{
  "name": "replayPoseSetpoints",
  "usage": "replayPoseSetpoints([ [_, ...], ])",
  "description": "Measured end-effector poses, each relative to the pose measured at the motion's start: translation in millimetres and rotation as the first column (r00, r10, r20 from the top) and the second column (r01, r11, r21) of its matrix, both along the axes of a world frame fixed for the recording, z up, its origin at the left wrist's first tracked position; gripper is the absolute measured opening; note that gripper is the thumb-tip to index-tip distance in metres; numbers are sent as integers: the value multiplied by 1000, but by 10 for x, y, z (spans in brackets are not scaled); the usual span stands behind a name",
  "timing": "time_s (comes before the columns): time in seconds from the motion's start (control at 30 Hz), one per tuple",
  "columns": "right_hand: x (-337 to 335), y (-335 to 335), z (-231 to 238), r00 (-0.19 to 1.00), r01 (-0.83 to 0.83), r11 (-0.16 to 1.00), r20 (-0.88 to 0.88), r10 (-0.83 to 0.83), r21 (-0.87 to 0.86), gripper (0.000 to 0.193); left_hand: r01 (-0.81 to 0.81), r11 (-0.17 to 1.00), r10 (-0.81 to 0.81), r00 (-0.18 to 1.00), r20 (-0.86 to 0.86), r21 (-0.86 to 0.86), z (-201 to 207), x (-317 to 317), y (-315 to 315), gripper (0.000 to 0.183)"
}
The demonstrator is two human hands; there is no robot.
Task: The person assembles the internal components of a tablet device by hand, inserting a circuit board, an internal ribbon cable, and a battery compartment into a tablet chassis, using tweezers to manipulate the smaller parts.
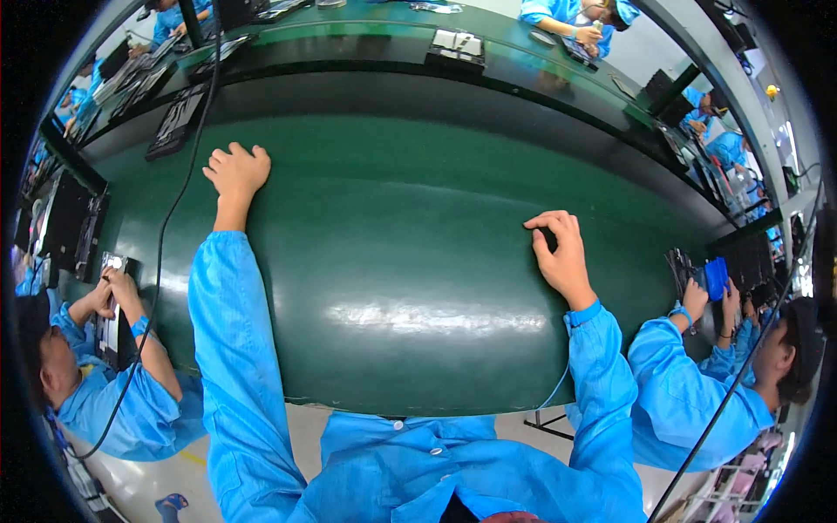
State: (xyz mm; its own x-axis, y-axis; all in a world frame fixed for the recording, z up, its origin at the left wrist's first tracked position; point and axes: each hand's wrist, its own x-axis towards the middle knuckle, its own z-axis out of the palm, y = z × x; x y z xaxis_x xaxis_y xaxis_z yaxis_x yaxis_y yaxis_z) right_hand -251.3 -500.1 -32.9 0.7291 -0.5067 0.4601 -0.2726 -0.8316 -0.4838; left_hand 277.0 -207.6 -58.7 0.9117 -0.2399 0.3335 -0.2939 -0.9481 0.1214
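Observation:
My left hand (236, 171) lies flat on the dark green belt (401, 261), stretched far out to the left, fingers loosely curled and holding nothing. A dark tray of parts (177, 122) sits a little beyond it, apart from the fingers. My right hand (558, 253) rests on the belt at the right, thumb and forefinger curved toward each other; nothing shows between them. Both arms wear light blue sleeves.
A black cable (166, 227) hangs across the belt's left side. A person in blue at the left (113, 383) handles a dark device; another at the right (697, 392) holds a blue object (715, 277). A tray (457, 45) lies on the far shelf.

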Motion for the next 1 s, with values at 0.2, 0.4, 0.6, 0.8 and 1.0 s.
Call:
replayPoseSetpoints([
  [0.2,12,15,-1,1000,-5,1000,4,5,-1,16,-54,998,56,995,-83,23,63,-45,-24,79],
  [0.4,29,28,6,1000,7,1000,-9,-7,10,15,-60,997,65,985,-161,38,108,-59,-18,86],
  [0.6,26,29,-10,1000,3,1000,6,-3,6,16,-39,999,45,983,-178,37,100,-54,-14,88],
  [0.8,35,26,-8,1000,-1,1000,11,0,3,17,106,993,-100,989,105,-47,-108,69,19,61],
  [1.0,24,19,3,1000,8,1000,-1,-8,12,17,289,950,-262,945,195,-123,-51,89,-23,24],
])
